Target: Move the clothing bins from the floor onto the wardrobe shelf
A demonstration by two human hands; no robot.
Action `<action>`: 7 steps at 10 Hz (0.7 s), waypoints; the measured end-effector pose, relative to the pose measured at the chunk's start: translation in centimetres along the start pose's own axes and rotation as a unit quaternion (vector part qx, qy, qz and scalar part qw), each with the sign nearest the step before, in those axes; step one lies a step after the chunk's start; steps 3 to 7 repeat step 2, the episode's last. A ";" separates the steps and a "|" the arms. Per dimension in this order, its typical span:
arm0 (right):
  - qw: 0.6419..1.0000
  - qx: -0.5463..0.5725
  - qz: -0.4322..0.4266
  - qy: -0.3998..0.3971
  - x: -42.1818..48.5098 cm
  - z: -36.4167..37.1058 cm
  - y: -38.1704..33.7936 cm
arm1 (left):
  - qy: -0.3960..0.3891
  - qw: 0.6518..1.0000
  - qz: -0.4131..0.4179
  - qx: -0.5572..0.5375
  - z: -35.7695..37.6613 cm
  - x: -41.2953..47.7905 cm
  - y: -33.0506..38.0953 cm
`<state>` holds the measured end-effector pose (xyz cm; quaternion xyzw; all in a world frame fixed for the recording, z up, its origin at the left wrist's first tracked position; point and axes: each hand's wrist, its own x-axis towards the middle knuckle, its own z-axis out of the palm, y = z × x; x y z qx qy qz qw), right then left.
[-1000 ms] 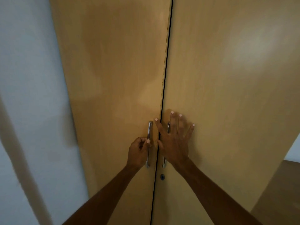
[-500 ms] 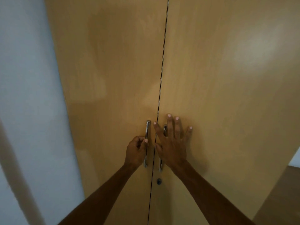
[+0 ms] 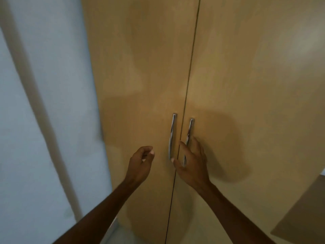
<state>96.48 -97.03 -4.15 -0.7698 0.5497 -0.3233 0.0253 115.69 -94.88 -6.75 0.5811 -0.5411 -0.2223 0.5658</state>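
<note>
Two wardrobe doors (image 3: 140, 85) stand shut in front of us, meeting at a thin dark seam, with a metal bar handle on each side of it. Our left hand (image 3: 140, 164) hangs loosely half-curled and holding nothing, just left of the left handle (image 3: 172, 136) and not touching it. Our right hand (image 3: 191, 161) is spread, its thumb crossing the seam toward the foot of the left handle and its fingers (image 3: 198, 148) lying behind or against the lower part of the right handle (image 3: 189, 134); whether they grip that bar we cannot tell, but it carries nothing. We see no clothing bins here and no wardrobe shelf: the bins are out of view, presumably on the floor below or behind us, and the shelf presumably lies behind the shut doors. We judge that the step in hand turns on these doors. If a bin is yet to go in, each hand should close around its own handle at mid-height, and we should pull both doors straight back together, stepping back so they swing clear. A pale wall (image 3: 44, 120) runs close along the left door's outer edge, so that door may not open far.
</note>
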 end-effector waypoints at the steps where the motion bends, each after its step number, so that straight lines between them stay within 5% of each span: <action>1: 0.998 0.017 -0.008 -0.052 -2.9 0.9 -1.0 | 0.003 0.995 0.007 0.104 -3.3 -4.8 0.5; 2: 0.992 0.017 -0.027 -0.120 -5.9 1.7 -1.9 | -0.002 0.979 -0.007 0.206 -6.2 -9.7 0.7; 7: 0.992 0.017 -0.027 -0.120 -5.9 1.7 -1.9 | -0.002 0.979 -0.007 0.206 -6.2 -9.7 0.7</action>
